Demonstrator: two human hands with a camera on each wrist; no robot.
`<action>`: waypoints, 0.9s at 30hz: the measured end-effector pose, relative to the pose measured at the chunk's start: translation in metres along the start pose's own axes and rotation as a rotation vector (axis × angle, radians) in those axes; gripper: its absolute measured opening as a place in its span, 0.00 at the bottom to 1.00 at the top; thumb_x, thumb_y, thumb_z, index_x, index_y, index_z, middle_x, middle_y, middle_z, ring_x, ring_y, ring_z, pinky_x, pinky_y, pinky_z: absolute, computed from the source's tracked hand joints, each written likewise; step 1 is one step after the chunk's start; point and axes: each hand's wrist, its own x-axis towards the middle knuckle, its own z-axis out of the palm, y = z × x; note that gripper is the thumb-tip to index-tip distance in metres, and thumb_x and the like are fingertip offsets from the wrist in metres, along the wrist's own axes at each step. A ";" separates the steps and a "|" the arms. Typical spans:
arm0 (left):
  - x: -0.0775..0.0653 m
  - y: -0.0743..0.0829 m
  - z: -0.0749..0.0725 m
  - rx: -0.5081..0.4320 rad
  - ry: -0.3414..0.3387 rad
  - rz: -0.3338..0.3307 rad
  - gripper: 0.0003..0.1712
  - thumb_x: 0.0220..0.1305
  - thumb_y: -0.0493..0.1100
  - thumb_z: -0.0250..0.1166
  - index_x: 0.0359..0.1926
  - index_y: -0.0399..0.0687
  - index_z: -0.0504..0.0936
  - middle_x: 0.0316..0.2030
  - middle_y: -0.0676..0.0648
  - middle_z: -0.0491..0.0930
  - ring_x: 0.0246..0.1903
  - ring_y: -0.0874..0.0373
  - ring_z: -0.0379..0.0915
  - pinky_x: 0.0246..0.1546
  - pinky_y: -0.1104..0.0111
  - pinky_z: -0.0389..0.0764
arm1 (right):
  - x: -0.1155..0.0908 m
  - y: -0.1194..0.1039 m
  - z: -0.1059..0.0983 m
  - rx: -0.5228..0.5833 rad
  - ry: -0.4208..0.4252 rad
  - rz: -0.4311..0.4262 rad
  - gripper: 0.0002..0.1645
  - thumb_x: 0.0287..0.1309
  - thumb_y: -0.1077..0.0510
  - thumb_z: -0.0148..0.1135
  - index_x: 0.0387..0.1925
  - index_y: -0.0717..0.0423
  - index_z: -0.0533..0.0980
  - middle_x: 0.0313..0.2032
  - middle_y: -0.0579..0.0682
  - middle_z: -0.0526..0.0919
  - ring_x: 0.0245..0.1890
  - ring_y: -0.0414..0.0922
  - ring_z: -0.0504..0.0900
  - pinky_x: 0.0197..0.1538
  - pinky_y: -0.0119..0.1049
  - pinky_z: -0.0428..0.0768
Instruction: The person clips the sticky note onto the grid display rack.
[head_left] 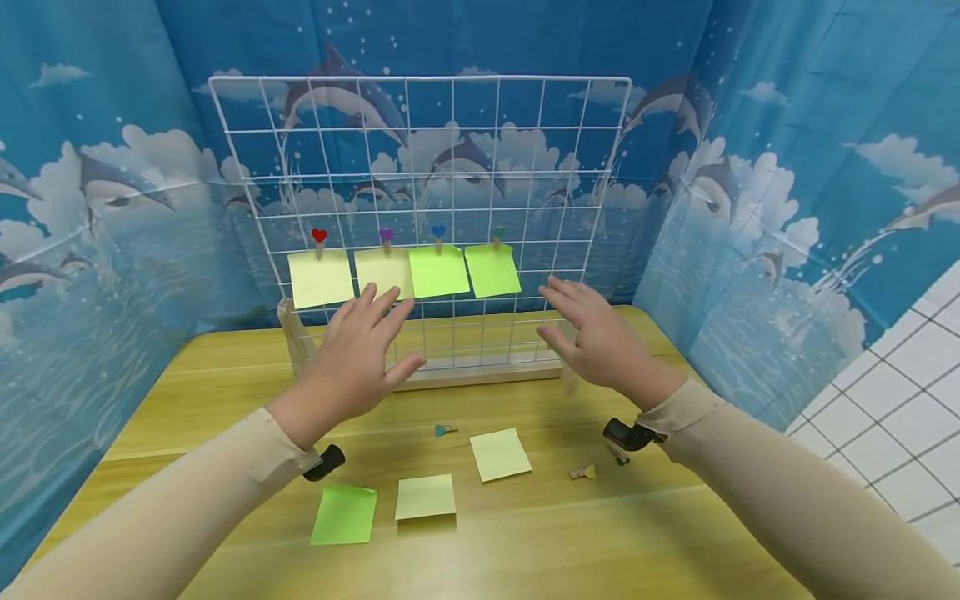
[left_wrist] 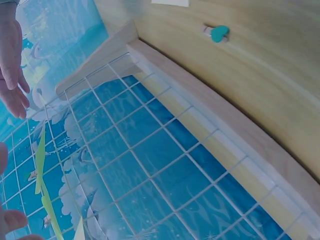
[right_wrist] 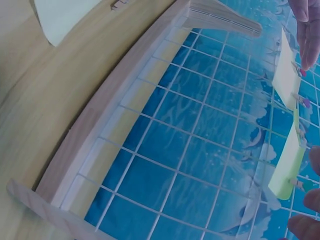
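Both hands are raised before a white wire grid, holding nothing. My left hand has its fingers spread, just below the second of two pale yellow sticky notes. To the right of two bright green sticky notes is my right hand, its fingers extended toward the grid. Small wooden clips with hearts pin these notes in a row: a red heart, a purple heart, a blue heart and a green heart. Whether any fingertip touches the grid, I cannot tell.
The grid stands in a wooden base. On the table lie a green note, a pale yellow note and another yellow note. Around them are a teal heart clip, a yellow heart clip and a dark clip.
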 end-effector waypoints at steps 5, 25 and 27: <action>-0.011 -0.003 0.000 0.012 -0.019 0.001 0.45 0.60 0.72 0.49 0.70 0.53 0.56 0.70 0.44 0.54 0.70 0.40 0.43 0.66 0.44 0.50 | -0.004 0.002 0.004 -0.017 -0.031 -0.005 0.39 0.63 0.36 0.47 0.70 0.46 0.54 0.71 0.51 0.52 0.72 0.53 0.48 0.70 0.52 0.51; -0.035 -0.014 0.006 0.003 -0.069 -0.003 0.45 0.60 0.69 0.53 0.71 0.56 0.53 0.70 0.45 0.53 0.70 0.41 0.43 0.67 0.45 0.48 | -0.018 0.009 0.014 -0.030 -0.072 0.013 0.41 0.61 0.31 0.44 0.71 0.40 0.50 0.72 0.50 0.47 0.72 0.55 0.42 0.70 0.56 0.48; -0.037 -0.014 0.006 -0.001 -0.072 -0.007 0.45 0.59 0.69 0.53 0.72 0.57 0.51 0.70 0.45 0.53 0.70 0.40 0.43 0.67 0.45 0.47 | -0.019 0.010 0.015 -0.038 -0.076 0.013 0.41 0.61 0.31 0.44 0.71 0.40 0.50 0.72 0.50 0.47 0.72 0.56 0.42 0.70 0.56 0.48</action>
